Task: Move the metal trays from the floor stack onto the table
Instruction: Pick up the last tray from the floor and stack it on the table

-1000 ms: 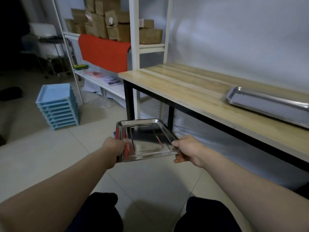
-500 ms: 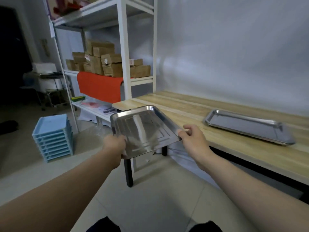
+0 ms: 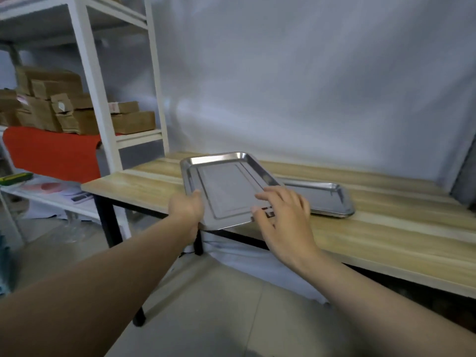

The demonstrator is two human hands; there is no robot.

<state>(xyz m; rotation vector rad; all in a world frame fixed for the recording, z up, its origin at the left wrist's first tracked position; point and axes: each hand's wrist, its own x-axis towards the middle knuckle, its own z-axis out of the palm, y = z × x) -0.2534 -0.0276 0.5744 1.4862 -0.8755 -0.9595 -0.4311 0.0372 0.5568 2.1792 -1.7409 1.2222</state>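
Wooden table [image 3: 386, 228], tray [image 3: 226, 186] lengthwise away (tilted)

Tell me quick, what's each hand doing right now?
Left hand: closed on the near left edge of the metal tray.
Right hand: fingers spread on the tray's near right corner, a loose hold at most.

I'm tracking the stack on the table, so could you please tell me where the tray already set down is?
In the head view, the set-down tray lies on the wooden table, right of centre, partly behind the held tray.
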